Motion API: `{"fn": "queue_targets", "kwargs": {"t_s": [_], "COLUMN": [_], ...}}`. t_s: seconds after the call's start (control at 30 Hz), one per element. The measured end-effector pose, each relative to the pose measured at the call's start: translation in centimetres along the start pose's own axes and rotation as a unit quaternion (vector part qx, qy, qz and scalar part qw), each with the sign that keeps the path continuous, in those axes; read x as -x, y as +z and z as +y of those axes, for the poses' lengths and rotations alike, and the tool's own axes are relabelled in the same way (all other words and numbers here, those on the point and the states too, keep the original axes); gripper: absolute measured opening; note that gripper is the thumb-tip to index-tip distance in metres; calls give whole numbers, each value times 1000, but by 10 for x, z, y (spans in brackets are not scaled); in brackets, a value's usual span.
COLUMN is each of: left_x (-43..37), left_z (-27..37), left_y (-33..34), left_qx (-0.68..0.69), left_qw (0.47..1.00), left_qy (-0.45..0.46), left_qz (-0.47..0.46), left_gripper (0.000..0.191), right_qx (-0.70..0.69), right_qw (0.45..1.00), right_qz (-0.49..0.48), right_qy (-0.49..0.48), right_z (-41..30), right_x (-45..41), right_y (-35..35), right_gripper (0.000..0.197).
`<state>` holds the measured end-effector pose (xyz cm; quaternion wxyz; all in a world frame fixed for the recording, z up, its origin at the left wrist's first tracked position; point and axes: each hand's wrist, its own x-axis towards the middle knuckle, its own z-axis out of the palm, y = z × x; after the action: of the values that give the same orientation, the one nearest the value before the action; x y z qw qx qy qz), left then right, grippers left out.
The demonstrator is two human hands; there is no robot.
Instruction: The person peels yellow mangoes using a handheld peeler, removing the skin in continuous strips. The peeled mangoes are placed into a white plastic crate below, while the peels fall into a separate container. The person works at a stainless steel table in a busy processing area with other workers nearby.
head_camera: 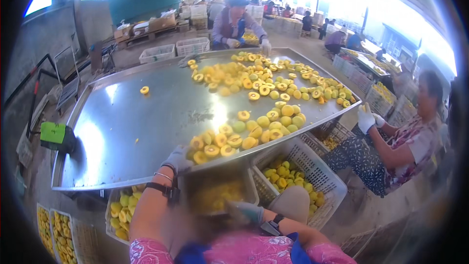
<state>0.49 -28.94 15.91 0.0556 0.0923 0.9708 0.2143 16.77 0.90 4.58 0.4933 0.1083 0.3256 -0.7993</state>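
Observation:
My left hand [178, 160], in a light work glove, rests at the near rim of a metal-topped table [121, 128], beside halved yellow stone fruit [211, 150]. Whether its fingers hold a piece is unclear. My right hand [247, 211], also gloved, is low near my lap, over the near edge of a container [253, 190] with blurred yellow contents; motion blur hides its fingers. Many more fruit halves [256, 77] lie across the table's far and right parts, and a single half [144, 90] sits apart on the left.
A white plastic crate [329, 176] of fruit stands right of my knee, another crate [110, 223] at lower left. One gloved person [234, 22] is at the far edge, another [406, 143] sits at right. A black box with a green label [55, 137] is at the left rim.

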Motion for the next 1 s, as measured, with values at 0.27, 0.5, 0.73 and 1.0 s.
{"fn": "queue_targets", "kwargs": {"t_s": [0.27, 0.5, 0.73, 1.0], "left_x": [-23, 24, 53, 60], "left_z": [-6, 41, 105, 126], "left_y": [23, 42, 62, 83], "left_qx": [53, 858, 692, 745], "left_qw": [987, 500, 697, 639], "left_qy": [-64, -12, 126, 134], "left_qz": [141, 115, 140, 138], "left_gripper": [57, 34, 44, 42], "right_qx": [129, 287, 344, 326], "right_qw": [985, 943, 906, 900], "right_qz": [112, 80, 104, 153], "right_qy": [-20, -147, -226, -246], "right_z": [-35, -75, -90, -82], "right_x": [55, 60, 54, 52], "right_y": [50, 105, 131, 130], "right_gripper": [24, 19, 22, 30]}}
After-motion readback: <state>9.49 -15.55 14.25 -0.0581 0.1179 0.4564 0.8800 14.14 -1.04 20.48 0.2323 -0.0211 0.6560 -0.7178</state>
